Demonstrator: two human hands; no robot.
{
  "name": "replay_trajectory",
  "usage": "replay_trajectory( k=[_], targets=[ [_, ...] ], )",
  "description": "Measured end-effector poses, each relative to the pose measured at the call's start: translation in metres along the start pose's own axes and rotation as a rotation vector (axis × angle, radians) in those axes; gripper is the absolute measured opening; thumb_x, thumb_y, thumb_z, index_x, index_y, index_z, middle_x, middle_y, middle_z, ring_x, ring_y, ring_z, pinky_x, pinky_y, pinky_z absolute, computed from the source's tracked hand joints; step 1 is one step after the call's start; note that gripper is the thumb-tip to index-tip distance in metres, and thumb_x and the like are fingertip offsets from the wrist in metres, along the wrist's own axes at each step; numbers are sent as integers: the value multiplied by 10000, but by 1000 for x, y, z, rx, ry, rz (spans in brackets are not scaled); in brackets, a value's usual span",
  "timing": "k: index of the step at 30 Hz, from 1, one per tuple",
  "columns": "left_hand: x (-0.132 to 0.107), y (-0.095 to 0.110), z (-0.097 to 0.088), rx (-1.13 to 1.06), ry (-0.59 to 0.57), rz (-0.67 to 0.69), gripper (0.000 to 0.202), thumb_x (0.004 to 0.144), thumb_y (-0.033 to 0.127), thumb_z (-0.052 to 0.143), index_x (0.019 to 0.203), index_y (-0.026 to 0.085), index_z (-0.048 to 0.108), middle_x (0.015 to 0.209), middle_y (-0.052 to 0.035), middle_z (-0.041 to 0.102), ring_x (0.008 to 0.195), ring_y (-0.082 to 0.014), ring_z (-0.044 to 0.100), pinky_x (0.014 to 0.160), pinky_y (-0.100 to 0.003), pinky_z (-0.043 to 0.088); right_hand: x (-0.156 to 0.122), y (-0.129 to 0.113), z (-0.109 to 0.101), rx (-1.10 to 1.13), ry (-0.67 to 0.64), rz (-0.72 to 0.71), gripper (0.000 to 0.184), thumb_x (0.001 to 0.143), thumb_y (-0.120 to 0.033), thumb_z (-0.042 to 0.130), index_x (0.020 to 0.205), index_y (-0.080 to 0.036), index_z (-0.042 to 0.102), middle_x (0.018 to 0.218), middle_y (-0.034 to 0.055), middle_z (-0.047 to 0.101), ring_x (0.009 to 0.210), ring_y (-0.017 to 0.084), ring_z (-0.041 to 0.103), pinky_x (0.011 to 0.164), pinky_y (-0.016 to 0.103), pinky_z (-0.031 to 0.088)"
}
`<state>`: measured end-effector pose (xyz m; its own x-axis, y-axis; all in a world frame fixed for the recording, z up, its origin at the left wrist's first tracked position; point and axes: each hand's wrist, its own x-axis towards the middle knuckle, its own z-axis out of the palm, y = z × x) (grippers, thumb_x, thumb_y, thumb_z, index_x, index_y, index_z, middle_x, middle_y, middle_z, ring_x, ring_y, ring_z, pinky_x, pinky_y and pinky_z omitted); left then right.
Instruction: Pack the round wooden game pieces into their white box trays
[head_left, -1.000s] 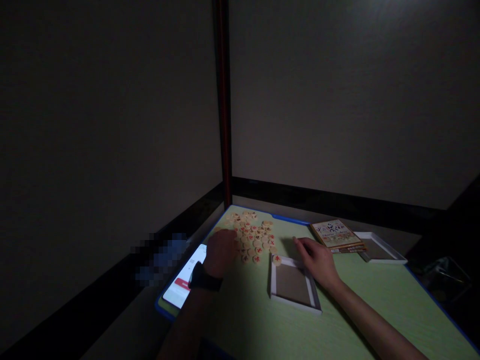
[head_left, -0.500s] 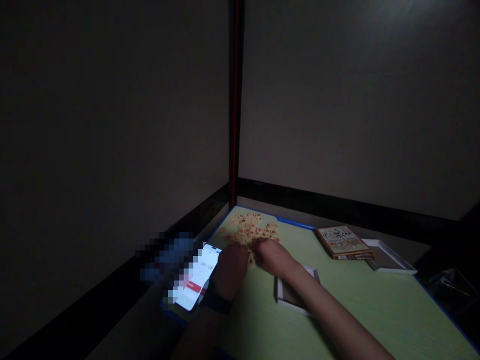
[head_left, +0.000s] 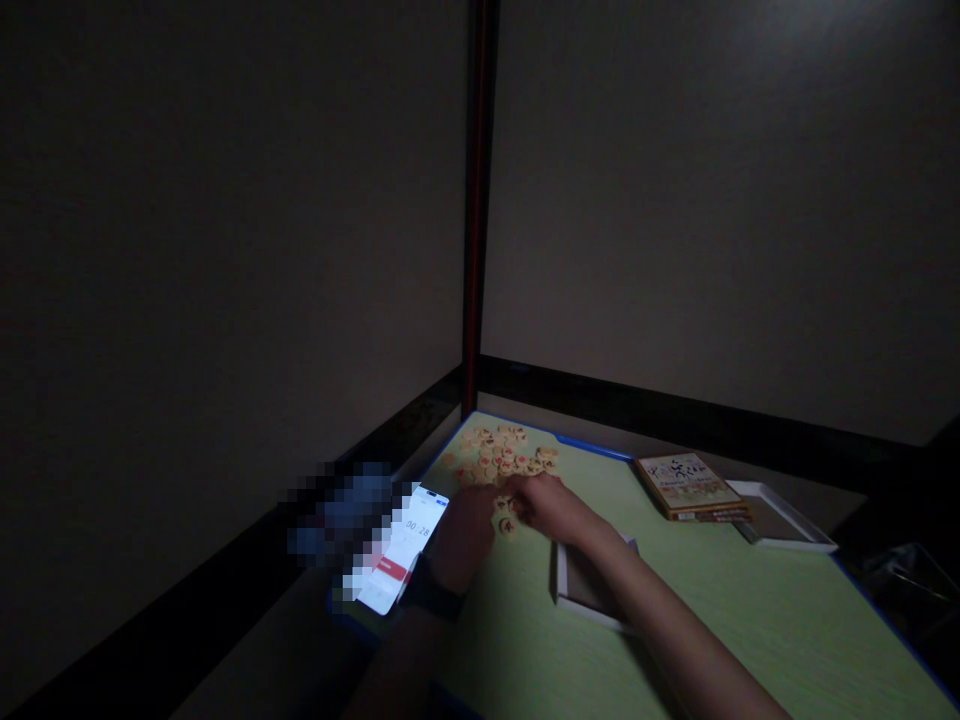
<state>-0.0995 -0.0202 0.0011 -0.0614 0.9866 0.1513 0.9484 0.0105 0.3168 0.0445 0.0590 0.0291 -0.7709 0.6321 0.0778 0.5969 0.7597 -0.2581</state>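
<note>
Round wooden xiangqi pieces [head_left: 506, 462], marked in red and black, lie loosely spread over the far corner of the green table. My left hand [head_left: 466, 525], dark and with a band on its wrist, reaches to the near side of the pieces; its fingers are too shadowed to read. Close beside it, my right hand [head_left: 547, 505] has its fingers curled down at the pieces. Whatever they may hold is hidden. A xiangqi piece [head_left: 507, 526] with a black mark lies just below the fingertips, between the two hands.
A lit phone [head_left: 405, 550] with a running timer lies left of my left hand. Under my right forearm is a shallow white-edged tray [head_left: 562, 580]. Farther right are a printed game box [head_left: 686, 482] and another white-edged tray [head_left: 787, 515]. Walls meet behind the table [head_left: 720, 600].
The view has shifted slightly. My right fingers have moved a little, and the black-marked piece below them shows more fully. My left hand stays close to the same place.
</note>
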Motion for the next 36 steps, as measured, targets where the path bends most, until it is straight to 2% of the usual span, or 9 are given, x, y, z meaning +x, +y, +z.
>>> replay_trajectory(
  k=[9,12,15,17,21,28,30,34,36],
  targets=[
    [2,-17,13,-34,60,48,417,828,17,392,1152,163,610,1176,-101,654,1122,-215,569,1005,-369,429,1,8,3,180,-6,-50,359,637,64,464,784,-157,707,738,-1,682,682,118,594,635,185,388],
    [2,-16,12,-47,60,44,360,846,60,411,1116,163,624,1105,-100,671,1084,-221,585,972,-370,444,1,9,3,218,-7,-68,343,627,65,467,738,-160,702,712,-11,666,668,114,586,619,177,389],
    [2,-15,7,-54,11,22,265,855,108,448,1011,161,655,974,-91,685,1009,-225,613,911,-349,460,2,11,4,231,-12,-76,330,611,66,484,712,-161,702,716,-11,670,682,117,590,618,176,393],
    [3,-14,5,-56,-10,27,222,849,117,472,947,161,666,938,-85,686,987,-224,618,892,-339,461,3,13,5,225,-12,-74,343,611,68,489,736,-161,713,721,-10,676,690,120,598,637,181,402],
    [4,-16,7,-71,16,47,167,841,135,519,903,151,673,988,-91,681,1005,-224,609,904,-337,451,2,12,5,189,-24,-70,370,611,78,477,750,-164,719,696,-14,674,664,115,600,637,182,407],
    [0,-17,11,-146,5,52,150,832,140,543,926,169,657,943,-71,678,969,-215,613,857,-322,457,5,5,-2,31,-63,-42,249,691,13,510,642,-168,673,677,5,672,651,116,600,630,186,411],
    [-1,-17,11,-146,28,37,158,828,131,551,943,164,654,987,-77,673,1000,-216,603,875,-320,454,10,1,-4,-34,-55,-19,220,730,-24,523,671,-168,678,734,32,696,716,138,627,674,202,426],
    [0,-15,5,-131,38,6,170,851,143,541,973,161,658,1053,-84,669,1047,-220,591,929,-327,440,25,-9,-4,-171,-26,61,212,813,-96,518,889,-148,709,986,140,721,910,225,666,775,268,460],
    [1,-13,-2,-106,21,-29,185,880,142,497,959,150,664,1036,-89,673,1023,-215,600,908,-318,445,32,-14,-1,-230,-34,105,244,827,-90,512,969,-126,706,1036,186,711,953,256,672,800,294,473]
  ],
)
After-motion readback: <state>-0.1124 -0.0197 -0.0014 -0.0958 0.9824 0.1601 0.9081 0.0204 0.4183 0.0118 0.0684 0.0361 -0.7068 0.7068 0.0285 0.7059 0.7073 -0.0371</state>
